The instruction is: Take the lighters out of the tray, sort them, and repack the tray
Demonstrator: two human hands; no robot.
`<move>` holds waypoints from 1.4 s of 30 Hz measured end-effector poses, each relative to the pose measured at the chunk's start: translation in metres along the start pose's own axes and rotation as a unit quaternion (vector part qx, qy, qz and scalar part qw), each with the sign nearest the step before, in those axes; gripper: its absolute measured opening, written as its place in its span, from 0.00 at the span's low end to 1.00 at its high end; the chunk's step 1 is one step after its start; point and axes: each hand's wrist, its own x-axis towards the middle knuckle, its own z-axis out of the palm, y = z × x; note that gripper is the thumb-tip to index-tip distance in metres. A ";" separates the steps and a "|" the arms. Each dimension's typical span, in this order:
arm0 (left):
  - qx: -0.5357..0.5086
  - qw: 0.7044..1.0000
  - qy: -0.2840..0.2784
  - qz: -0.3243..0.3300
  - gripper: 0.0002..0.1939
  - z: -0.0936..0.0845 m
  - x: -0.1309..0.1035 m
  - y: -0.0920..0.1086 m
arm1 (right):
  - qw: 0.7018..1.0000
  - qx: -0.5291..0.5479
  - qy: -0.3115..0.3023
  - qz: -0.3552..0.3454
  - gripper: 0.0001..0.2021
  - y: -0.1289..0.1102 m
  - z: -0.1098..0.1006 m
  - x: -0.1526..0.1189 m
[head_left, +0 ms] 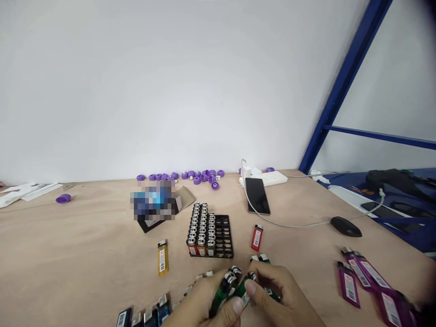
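Observation:
At the bottom centre, my left hand (204, 302) is closed around several green lighters (223, 290), their metal tops pointing up. My right hand (279, 290) meets it, thumb and fingers pinching the top of one green lighter (245, 287). More green lighters (265, 259) show behind and beneath the right hand, partly hidden. Just beyond both hands stands a black slotted tray (226, 255). Upright lighters (201, 231) fill its left and middle rows, while slots on its right side are bare. A red lighter (257, 238) lies right of the tray, a yellow lighter (162, 258) to its left.
Blue lighters (163, 309) lie at lower left, purple lighters (349, 286) at right. Farther back are an open box (155, 204), purple caps (196, 180), a phone (258, 195), a power strip (274, 178) with a white cable, and a black mouse (345, 226). A blue frame (335, 100) rises at right.

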 end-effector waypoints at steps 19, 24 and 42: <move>0.428 0.876 0.160 0.155 0.05 -0.083 0.076 0.031 | 0.954 -0.290 0.042 -0.071 0.10 -0.022 -0.042 0.166; 0.413 0.881 0.163 0.161 0.08 -0.081 0.077 0.026 | 0.939 -0.330 -0.038 -0.084 0.11 -0.009 -0.029 0.166; 0.434 0.870 0.171 0.157 0.08 -0.081 0.079 0.023 | 0.906 -0.395 -0.095 -0.117 0.12 -0.008 -0.026 0.162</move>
